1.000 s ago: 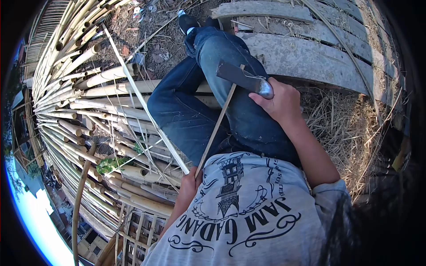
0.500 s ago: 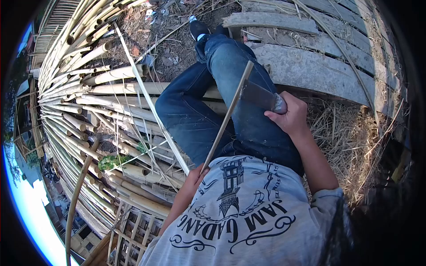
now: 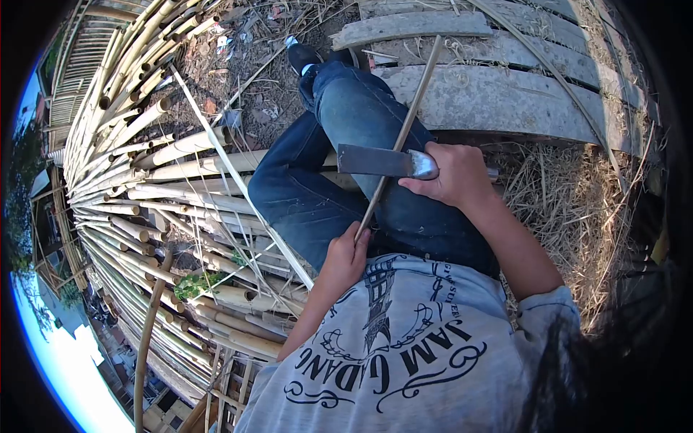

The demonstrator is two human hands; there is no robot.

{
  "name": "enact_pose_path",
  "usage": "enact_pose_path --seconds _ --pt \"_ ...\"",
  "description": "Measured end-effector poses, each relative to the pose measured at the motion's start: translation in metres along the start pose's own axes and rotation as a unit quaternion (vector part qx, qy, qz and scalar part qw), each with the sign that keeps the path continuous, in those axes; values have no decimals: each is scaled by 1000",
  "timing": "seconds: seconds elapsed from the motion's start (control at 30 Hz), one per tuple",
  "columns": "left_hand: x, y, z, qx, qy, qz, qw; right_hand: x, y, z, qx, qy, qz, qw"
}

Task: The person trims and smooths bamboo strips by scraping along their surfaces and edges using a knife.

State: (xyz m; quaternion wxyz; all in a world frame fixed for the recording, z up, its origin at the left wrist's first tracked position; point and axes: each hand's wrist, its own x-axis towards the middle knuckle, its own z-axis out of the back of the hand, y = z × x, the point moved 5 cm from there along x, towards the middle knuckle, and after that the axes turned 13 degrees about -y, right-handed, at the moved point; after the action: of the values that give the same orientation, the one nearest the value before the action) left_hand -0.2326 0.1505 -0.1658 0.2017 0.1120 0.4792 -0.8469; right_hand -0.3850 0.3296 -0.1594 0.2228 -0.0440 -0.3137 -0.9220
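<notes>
My left hand (image 3: 348,256) is closed on the near end of a thin bamboo strip (image 3: 421,90), close to my shirt. The strip slants up and right over my thigh, its far end above the grey planks. In my right hand (image 3: 456,175) is a cleaver-like knife (image 3: 369,160) with a broad, square-ended blade and a metal collar. The blade points left and lies across the strip, in front of it from this view; whether they touch I cannot tell. Fingers hide most of the knife's handle. Below both are my jeans-clad legs (image 3: 339,191).
Many bamboo poles (image 3: 173,155) are stacked to the left. A long pale split strip (image 3: 238,177) leans beside my left knee. Weathered planks (image 3: 498,105) lie at the upper right, with dry straw and shavings (image 3: 552,216) below them. Behind my feet is littered soil (image 3: 260,94).
My left hand has moved up and right with the bamboo strip, whose far end now reaches higher. My right hand has shifted slightly left, and the knife blade now crosses the strip.
</notes>
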Motion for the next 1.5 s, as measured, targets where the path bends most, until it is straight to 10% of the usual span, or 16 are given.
enact_pose_path --seconds 0.9,0.97,1.17,1.33,1.5 --pt "-123 88 42 -59 10 102 993 -3 18 -10 -70 9 -23 997" --pt "-136 104 44 -31 51 163 985 -1 1 -12 -45 0 -152 987" --pt "-174 113 69 -92 35 242 965 -6 -5 -11 -20 -24 -102 994" --pt "-115 62 57 -44 -10 122 991 -17 -12 5 85 -86 -73 990" --pt "-56 78 22 -201 108 139 964 -22 -2 13 89 -78 22 993"
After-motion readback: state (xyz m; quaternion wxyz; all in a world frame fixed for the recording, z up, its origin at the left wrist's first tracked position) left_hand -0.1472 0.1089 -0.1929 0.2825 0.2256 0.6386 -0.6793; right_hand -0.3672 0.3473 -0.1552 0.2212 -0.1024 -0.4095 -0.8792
